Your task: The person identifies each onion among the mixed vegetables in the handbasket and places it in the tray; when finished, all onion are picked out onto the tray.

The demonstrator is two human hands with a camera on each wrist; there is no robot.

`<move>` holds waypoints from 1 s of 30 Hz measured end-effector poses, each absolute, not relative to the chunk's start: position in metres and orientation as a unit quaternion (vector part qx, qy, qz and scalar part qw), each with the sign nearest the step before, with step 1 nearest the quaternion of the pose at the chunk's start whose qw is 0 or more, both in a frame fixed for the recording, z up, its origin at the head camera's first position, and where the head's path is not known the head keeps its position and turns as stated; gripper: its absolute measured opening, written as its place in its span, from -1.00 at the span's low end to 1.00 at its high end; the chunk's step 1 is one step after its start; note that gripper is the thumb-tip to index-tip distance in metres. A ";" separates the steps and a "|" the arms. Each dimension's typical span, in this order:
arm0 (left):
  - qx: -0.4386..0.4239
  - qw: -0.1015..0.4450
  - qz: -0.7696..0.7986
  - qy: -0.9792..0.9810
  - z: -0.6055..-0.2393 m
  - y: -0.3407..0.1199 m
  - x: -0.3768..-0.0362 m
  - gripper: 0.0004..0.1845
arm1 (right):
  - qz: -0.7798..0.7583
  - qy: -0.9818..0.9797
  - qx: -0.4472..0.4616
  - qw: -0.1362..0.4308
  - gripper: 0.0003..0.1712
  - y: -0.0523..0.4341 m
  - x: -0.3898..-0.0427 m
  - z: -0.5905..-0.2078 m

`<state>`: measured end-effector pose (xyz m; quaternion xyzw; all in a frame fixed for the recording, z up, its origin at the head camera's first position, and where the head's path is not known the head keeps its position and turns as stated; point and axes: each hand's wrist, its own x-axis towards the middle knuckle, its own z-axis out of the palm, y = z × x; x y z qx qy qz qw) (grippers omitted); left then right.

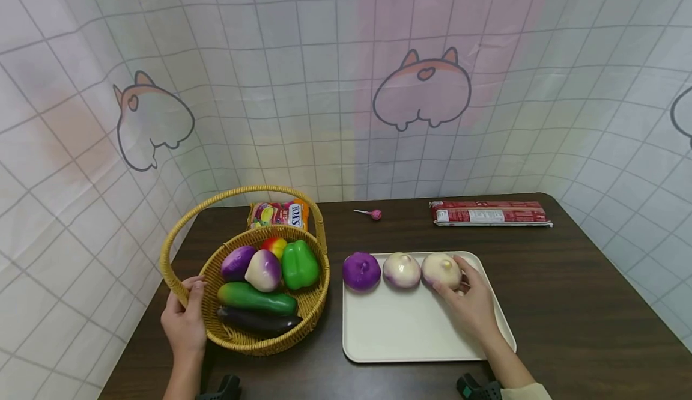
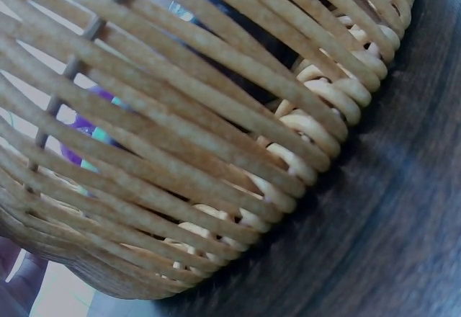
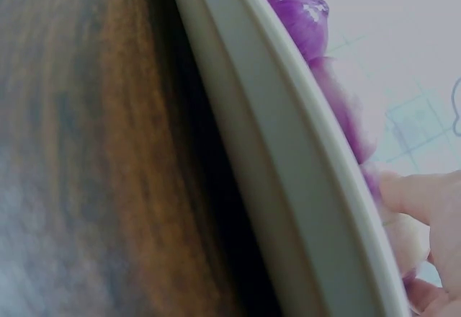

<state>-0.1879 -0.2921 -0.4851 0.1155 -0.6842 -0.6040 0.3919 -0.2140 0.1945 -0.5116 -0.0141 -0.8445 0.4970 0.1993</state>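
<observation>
A woven basket [image 1: 310, 304] sits on the dark table at the left. It holds a green pepper [image 1: 299, 265], a cucumber [image 1: 256, 298], a dark eggplant [image 1: 256, 321], a white-purple turnip [image 1: 264, 269] and other toy produce. My left hand [image 1: 188, 304] grips the basket's near-left rim, thumb over the edge. In the left wrist view the weave [image 2: 216, 137] fills the frame. On the cream tray [image 1: 411, 334] lie a purple onion [image 1: 361, 271] and two pale onions [image 1: 402, 269] in a row. My right hand [image 1: 456, 283] curls round the rightmost pale onion [image 1: 440, 268].
At the back of the table [image 1: 567, 304] lie a candy bag [image 1: 278, 214], a pink lollipop [image 1: 372, 214] and a long red packet [image 1: 489, 212]. A cat-print cloth encloses the back and sides. The right wrist view shows the tray rim [image 3: 288, 173] edge-on.
</observation>
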 end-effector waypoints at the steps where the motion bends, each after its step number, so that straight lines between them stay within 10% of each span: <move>1: 0.116 0.391 -0.603 -0.685 -0.485 -0.292 -0.188 -0.73 | 0.496 -0.846 -0.015 0.197 -0.21 0.195 -0.214 -0.512; 30: 0.127 0.389 -0.596 -0.691 -0.486 -0.293 -0.187 -0.71 | 0.514 -0.836 -0.081 0.172 -0.19 0.202 -0.207 -0.496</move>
